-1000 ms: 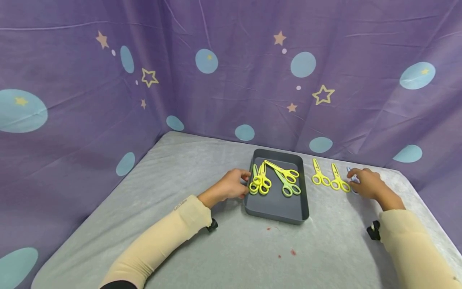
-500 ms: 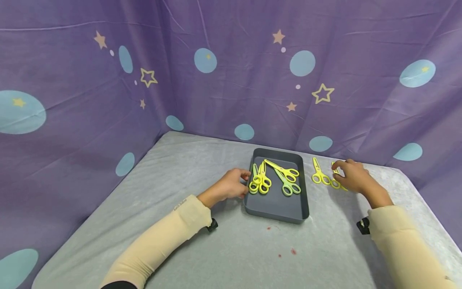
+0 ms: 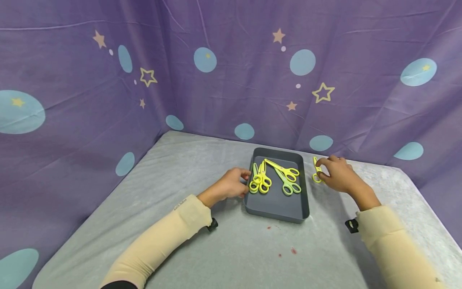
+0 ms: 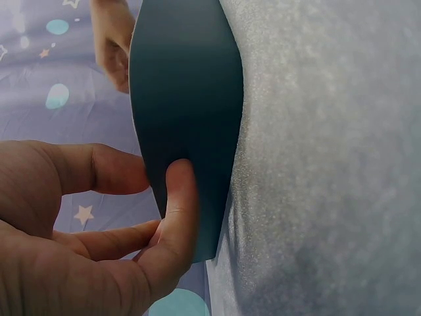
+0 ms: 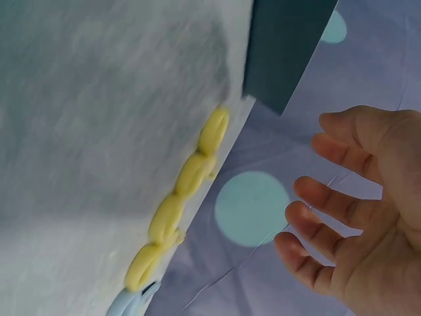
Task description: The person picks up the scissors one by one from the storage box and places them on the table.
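A dark grey tray (image 3: 276,208) holds several yellow and light green scissors (image 3: 288,186). My left hand (image 3: 231,184) is at the tray's left side; in the left wrist view one finger lies on the outer wall and another reaches over the rim, pinching it. My right hand (image 3: 337,173) hovers right of the tray with loosely bent fingers and nothing in them. It partly covers yellow scissors (image 3: 315,178) in the head view. In the right wrist view the handles of two yellow scissors (image 5: 168,217) lie in a row beside light blue scissors (image 5: 125,303), apart from the fingers.
A grey cloth covers the table (image 3: 202,249), with a few red marks (image 3: 294,251) in front of the tray. A purple curtain (image 3: 231,100) with stars and blue dots stands behind and to the left.
My right hand has moved left along the row, from over the light blue scissors to the yellow scissors nearest the tray. My left hand and the tray have stayed in place.
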{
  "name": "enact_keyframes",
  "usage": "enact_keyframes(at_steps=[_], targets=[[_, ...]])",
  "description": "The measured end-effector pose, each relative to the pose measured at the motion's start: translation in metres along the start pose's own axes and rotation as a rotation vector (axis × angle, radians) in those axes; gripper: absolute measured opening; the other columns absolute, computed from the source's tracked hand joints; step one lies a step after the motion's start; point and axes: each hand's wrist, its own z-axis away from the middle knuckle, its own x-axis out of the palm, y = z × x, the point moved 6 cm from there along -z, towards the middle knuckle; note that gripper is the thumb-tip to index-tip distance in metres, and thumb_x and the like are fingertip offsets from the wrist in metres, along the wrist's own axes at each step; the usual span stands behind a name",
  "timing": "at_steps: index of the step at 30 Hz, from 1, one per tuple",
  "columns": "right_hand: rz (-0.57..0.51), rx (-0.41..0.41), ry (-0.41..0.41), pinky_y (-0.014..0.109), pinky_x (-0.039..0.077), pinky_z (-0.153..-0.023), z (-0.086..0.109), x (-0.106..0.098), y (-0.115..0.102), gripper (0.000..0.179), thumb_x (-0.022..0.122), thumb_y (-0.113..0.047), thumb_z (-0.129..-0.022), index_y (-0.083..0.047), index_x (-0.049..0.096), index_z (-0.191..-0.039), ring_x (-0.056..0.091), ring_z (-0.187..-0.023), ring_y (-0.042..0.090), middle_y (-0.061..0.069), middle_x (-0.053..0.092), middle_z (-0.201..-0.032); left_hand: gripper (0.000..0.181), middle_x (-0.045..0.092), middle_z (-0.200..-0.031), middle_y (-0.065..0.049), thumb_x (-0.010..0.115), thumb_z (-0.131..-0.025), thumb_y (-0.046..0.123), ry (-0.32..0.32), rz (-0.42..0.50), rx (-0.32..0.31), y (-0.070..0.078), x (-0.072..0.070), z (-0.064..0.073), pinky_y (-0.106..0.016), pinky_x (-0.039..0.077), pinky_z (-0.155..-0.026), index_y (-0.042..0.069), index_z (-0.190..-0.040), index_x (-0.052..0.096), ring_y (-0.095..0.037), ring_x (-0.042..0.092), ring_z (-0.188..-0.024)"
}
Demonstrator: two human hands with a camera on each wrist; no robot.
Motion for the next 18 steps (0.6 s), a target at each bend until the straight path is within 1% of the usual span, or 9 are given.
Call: enact_keyframes(at_steps=[4,9,15,18], targets=[[-0.004,-0.033,0.022,0.067,0.046,-0.078,-0.002,0.001,-0.014,0.026,0.066,-0.017,-0.096,-0.006,0.068,-0.12,0.053,-0.106,0.056,0.026,0.061,-0.117,0.069,0.055,-0.133,-0.014,0.061,-0.086,-0.011,0.0,-0.002,-0.001,-0.001,0.0,0.0,-0.039,0.062,-0.071,0.001,-0.153,0.047,-0.019,0.066,-0.079],[-0.006,-0.048,0.009,0.063,0.045,-0.077,-0.006,0.003,-0.029,0.027,0.066,-0.017,-0.097,-0.007,0.068,-0.122,0.053,-0.106,0.051,0.026,0.061,-0.122,0.069,0.055,-0.134,-0.015,0.061,-0.086,-0.011,0.001,0.003,0.007,-0.001,0.0,-0.001,-0.039,0.062,-0.071,0.001,-0.152,0.047,-0.019,0.066,-0.078],[0.022,-0.104,0.021,0.058,0.047,-0.074,-0.01,0.006,-0.047,0.026,0.07,-0.016,-0.095,-0.009,0.07,-0.121,0.055,-0.104,0.048,0.022,0.062,-0.12,0.069,0.054,-0.134,-0.015,0.061,-0.086,-0.011,-0.004,0.006,0.006,-0.001,0.0,0.0,-0.04,0.062,-0.071,0.0,-0.153,0.046,-0.019,0.065,-0.077],[0.024,-0.144,0.027,0.054,0.048,-0.071,-0.012,0.008,-0.054,0.026,0.072,-0.016,-0.094,-0.011,0.071,-0.12,0.056,-0.099,0.043,0.02,0.063,-0.117,0.069,0.054,-0.135,-0.015,0.061,-0.087,-0.011,-0.007,0.002,0.003,-0.001,0.0,0.0,-0.04,0.062,-0.071,0.001,-0.153,0.045,-0.019,0.064,-0.075]])
